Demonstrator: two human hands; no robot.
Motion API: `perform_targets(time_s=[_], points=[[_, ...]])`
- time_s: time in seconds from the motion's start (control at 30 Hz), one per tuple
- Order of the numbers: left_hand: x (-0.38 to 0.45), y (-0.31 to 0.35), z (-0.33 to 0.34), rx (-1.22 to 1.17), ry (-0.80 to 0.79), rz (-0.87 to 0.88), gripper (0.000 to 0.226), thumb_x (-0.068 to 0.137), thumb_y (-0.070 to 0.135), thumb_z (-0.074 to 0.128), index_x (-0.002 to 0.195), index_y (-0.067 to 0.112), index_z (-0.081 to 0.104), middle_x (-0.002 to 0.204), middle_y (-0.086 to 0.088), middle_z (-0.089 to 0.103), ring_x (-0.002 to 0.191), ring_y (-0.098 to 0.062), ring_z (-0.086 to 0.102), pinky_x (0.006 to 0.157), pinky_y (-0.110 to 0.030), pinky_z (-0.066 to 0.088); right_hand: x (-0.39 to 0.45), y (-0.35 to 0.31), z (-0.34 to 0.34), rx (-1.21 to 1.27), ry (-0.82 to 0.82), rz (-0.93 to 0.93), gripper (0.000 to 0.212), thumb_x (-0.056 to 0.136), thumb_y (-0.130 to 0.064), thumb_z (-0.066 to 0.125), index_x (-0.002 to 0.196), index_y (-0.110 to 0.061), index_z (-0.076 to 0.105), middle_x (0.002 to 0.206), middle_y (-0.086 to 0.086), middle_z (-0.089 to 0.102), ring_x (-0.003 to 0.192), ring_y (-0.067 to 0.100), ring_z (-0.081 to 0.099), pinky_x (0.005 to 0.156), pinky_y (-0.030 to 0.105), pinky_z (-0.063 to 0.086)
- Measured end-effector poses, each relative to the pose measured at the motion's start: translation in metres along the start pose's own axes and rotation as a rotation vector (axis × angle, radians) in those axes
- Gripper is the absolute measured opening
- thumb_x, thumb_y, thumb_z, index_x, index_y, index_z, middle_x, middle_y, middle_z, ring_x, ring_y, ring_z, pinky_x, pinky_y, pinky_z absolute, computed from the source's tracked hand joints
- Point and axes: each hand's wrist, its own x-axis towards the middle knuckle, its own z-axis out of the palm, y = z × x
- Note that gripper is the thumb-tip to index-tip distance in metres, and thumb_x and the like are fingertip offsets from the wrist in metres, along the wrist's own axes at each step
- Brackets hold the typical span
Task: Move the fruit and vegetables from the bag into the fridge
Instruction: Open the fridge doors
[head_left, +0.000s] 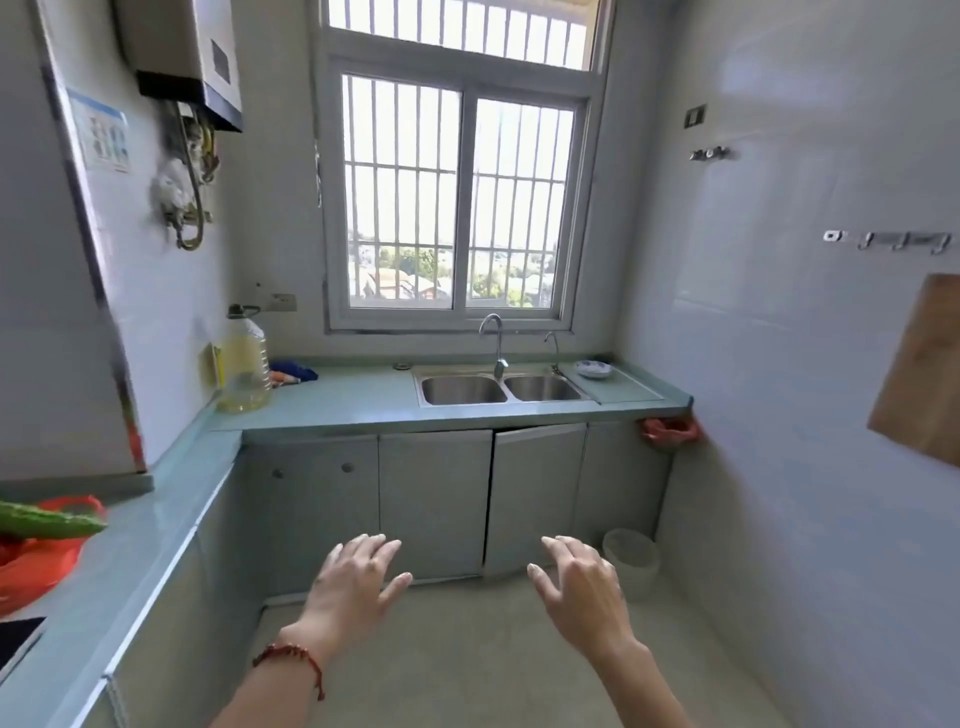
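Both hands, left (358, 577) and right (582, 582), hover spread and empty; she should turn left to the red bag (36, 566) on the counter (145, 561) and grip the cucumber (49, 522) mid-length.

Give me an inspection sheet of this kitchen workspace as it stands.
Surface: pale green L-shaped countertop, bare in the middle.
Job's things: red plastic bag at the counter's left end, a long green cucumber-like vegetable sticking out of it; white fridge behind it, door closed.
Clutter: large clear oil bottle, blue cloth, small patterned dish, steel double sink.
Grippers: left hand and right hand open, empty, held over the floor.
Cables: nothing seen.
Surroundings: barred window, wooden cutting board on the right wall, white waste bin.
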Motion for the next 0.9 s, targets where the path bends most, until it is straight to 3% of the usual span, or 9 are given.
perform_targets(time_s=[0.17, 0.27, 0.37, 0.53, 0.67, 0.77, 0.9], points=[[0.102, 0.009, 0.016, -0.036, 0.01, 0.123, 0.104, 0.055, 0.066, -0.006, 0.138, 0.021, 0.038, 0.146, 0.0, 0.037, 0.137, -0.017, 0.027, 0.113, -0.035, 0.016, 0.07, 0.031, 0.009, 0.001, 0.041, 0.133, 0.078, 0.075, -0.06, 0.012, 0.136, -0.021, 0.041, 0.14, -0.005, 0.044, 0.133, 0.013, 0.034, 0.108, 0.03, 0.023], [0.156, 0.021, 0.029, -0.064, 0.004, 0.183, 0.101, 0.058, 0.066, -0.004, 0.137, 0.021, 0.04, 0.144, 0.0, 0.04, 0.136, -0.018, 0.029, 0.112, -0.036, 0.018, 0.103, 0.055, 0.009, -0.025, 0.039, 0.193, 0.055, 0.091, -0.051, 0.028, 0.137, -0.023, 0.037, 0.142, -0.006, 0.041, 0.134, 0.011, 0.031, 0.109, 0.028, 0.02], [0.198, 0.042, 0.041, -0.083, 0.027, 0.26, 0.097, 0.062, 0.066, 0.0, 0.134, 0.019, 0.044, 0.141, -0.001, 0.044, 0.134, -0.019, 0.033, 0.111, -0.038, 0.022, 0.129, 0.081, 0.006, -0.041, 0.048, 0.25, 0.049, 0.094, -0.044, 0.037, 0.138, -0.022, 0.036, 0.143, -0.006, 0.039, 0.134, 0.011, 0.03, 0.109, 0.027, 0.019], [0.259, 0.082, 0.062, -0.091, 0.004, 0.341, 0.099, 0.058, 0.066, -0.004, 0.137, 0.023, 0.038, 0.144, 0.004, 0.039, 0.137, -0.015, 0.026, 0.113, -0.034, 0.016, 0.168, 0.127, 0.004, -0.063, 0.085, 0.311, 0.049, 0.094, -0.044, 0.037, 0.138, -0.022, 0.038, 0.142, -0.007, 0.04, 0.134, 0.011, 0.031, 0.108, 0.026, 0.02], [0.304, 0.123, 0.082, -0.083, -0.023, 0.4, 0.074, 0.081, 0.065, 0.015, 0.139, 0.024, 0.034, 0.146, 0.005, 0.035, 0.138, -0.014, 0.023, 0.113, -0.032, 0.015, 0.199, 0.17, 0.003, -0.076, 0.114, 0.343, 0.057, 0.089, -0.05, 0.029, 0.137, -0.022, 0.04, 0.142, -0.006, 0.042, 0.133, 0.011, 0.033, 0.108, 0.026, 0.022], [0.34, 0.155, 0.097, -0.135, -0.022, 0.437, 0.085, 0.071, 0.068, 0.009, 0.137, 0.023, 0.039, 0.144, 0.003, 0.039, 0.137, -0.016, 0.026, 0.112, -0.033, 0.017, 0.223, 0.204, -0.002, -0.079, 0.112, 0.357, 0.051, 0.093, -0.045, 0.036, 0.138, -0.021, 0.038, 0.143, -0.005, 0.04, 0.134, 0.011, 0.031, 0.108, 0.025, 0.02], [0.385, 0.21, 0.113, -0.183, -0.015, 0.48, 0.074, 0.076, 0.06, 0.02, 0.136, 0.021, 0.04, 0.142, 0.001, 0.041, 0.137, -0.018, 0.028, 0.112, -0.034, 0.019, 0.248, 0.256, -0.016, -0.098, 0.147, 0.387, 0.055, 0.089, -0.049, 0.031, 0.137, -0.022, 0.039, 0.142, -0.005, 0.041, 0.133, 0.011, 0.033, 0.107, 0.026, 0.023]])
